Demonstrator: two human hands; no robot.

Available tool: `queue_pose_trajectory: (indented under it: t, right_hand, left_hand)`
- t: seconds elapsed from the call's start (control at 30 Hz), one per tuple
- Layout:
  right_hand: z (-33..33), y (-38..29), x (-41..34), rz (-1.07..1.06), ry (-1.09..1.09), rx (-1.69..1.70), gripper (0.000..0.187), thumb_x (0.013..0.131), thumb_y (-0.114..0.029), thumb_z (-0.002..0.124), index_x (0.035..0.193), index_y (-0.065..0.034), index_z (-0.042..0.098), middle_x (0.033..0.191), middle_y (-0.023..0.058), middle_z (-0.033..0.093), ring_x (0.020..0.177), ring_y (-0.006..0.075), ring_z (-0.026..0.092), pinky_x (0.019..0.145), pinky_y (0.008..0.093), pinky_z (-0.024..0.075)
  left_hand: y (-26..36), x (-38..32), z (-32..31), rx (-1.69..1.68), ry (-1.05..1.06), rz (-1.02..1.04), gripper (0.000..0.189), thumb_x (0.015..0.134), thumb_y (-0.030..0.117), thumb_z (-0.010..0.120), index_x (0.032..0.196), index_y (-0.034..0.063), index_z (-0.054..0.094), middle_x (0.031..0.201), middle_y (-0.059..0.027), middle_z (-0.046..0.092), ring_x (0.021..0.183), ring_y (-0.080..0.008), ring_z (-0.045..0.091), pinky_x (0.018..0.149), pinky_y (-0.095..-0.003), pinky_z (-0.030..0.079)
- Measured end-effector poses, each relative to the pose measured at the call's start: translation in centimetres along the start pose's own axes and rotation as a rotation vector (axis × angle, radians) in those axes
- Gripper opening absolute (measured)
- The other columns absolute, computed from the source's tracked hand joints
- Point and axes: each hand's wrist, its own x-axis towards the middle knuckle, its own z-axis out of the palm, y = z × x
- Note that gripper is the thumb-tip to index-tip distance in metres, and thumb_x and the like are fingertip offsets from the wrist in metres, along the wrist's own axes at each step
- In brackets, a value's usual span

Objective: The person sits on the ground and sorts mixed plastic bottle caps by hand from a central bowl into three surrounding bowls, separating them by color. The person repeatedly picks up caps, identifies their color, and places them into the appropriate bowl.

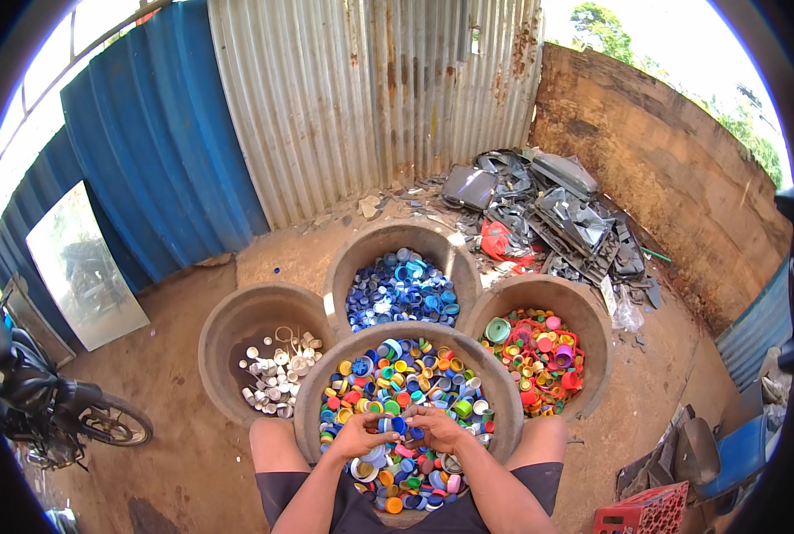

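A large round tub [309,394] full of mixed-colour plastic bottle caps stands between my knees. Over its middle, my left hand [362,437] holds blue caps [391,426] between thumb and fingers. My right hand [437,430] is close beside it, its fingers at a dark blue cap. Three more tubs stand around this one: the left tub [220,347] holds white caps [280,374], the far tub [467,257] holds blue caps [404,287], and the right tub [597,334] holds mostly red, orange and yellow caps [537,354].
Broken dark plastic parts [570,213] are heaped at the back right, near a rusty wall [657,147]. A motorcycle [56,407] and a leaning reflective panel [86,267] stand at the left. A red crate [644,510] and a blue chair [737,457] are at the lower right.
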Motion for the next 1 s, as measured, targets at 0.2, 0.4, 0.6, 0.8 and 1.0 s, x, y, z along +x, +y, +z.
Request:
queue_pose_trajectory:
  t: [0.2, 0.4, 0.6, 0.8, 1.0]
  right_hand:
    - [0.3, 0.5, 0.2, -0.026, -0.157, 0.158, 0.031, 0.094, -0.027, 0.055, 0.119, -0.0094, 0.055, 0.111, 0.0074, 0.062, 0.094, 0.0251, 0.064, 0.083, 0.0514, 0.0555]
    - [0.3, 0.5, 0.7, 0.04, -0.117, 0.142, 0.04, 0.096, -0.039, 0.05, 0.125, -0.0123, 0.053, 0.116, 0.0085, 0.061, 0.101, 0.0274, 0.062, 0.081, 0.0536, 0.0543]
    - [1.3, 1.7, 1.7, 0.051, 0.003, 0.161, 0.05, 0.095, -0.053, 0.048, 0.12, -0.0103, 0.057, 0.106, 0.0078, 0.063, 0.095, 0.0279, 0.063, 0.074, 0.0501, 0.0542]
    - [2.3, 1.8, 2.1, 0.106, 0.044, 0.359, 0.059, 0.089, -0.066, 0.049, 0.115, -0.0134, 0.058, 0.124, 0.0108, 0.055, 0.117, 0.0302, 0.052, 0.082, 0.0581, 0.0481]
    - [2.7, 1.4, 1.5, 0.068, -0.068, 0.469, 0.053, 0.092, -0.056, 0.049, 0.115, -0.0092, 0.058, 0.112, 0.0111, 0.065, 0.102, 0.0322, 0.063, 0.078, 0.0586, 0.0509]
  left_hand:
    - [0.7, 0.3, 0.6, -0.098, -0.08, 0.039, 0.057, 0.074, 0.016, 0.084, 0.124, 0.003, 0.062, 0.104, -0.0066, 0.07, 0.09, -0.0119, 0.064, 0.081, -0.0288, 0.053]
    - [1.6, 0.1, 0.9, 0.091, -0.028, 0.161, 0.061, 0.07, 0.019, 0.086, 0.125, 0.0059, 0.063, 0.107, -0.0068, 0.069, 0.095, -0.0132, 0.063, 0.084, -0.0311, 0.051]
    - [2.1, 0.1, 1.8, 0.627, 0.112, 0.328, 0.078, 0.065, 0.025, 0.09, 0.128, -0.0015, 0.052, 0.116, -0.0118, 0.059, 0.108, -0.0204, 0.06, 0.088, -0.039, 0.051]
    - [2.2, 0.5, 3.8, 0.227, 0.246, 0.29, 0.053, 0.079, 0.015, 0.079, 0.121, -0.0036, 0.052, 0.1, -0.0075, 0.057, 0.087, -0.0121, 0.061, 0.072, -0.0251, 0.052]
    - [1.5, 1.8, 5.1, 0.003, 0.399, 0.497, 0.022, 0.096, 0.017, 0.057, 0.106, -0.0025, 0.057, 0.091, -0.0053, 0.06, 0.082, -0.0101, 0.06, 0.073, -0.0239, 0.05]
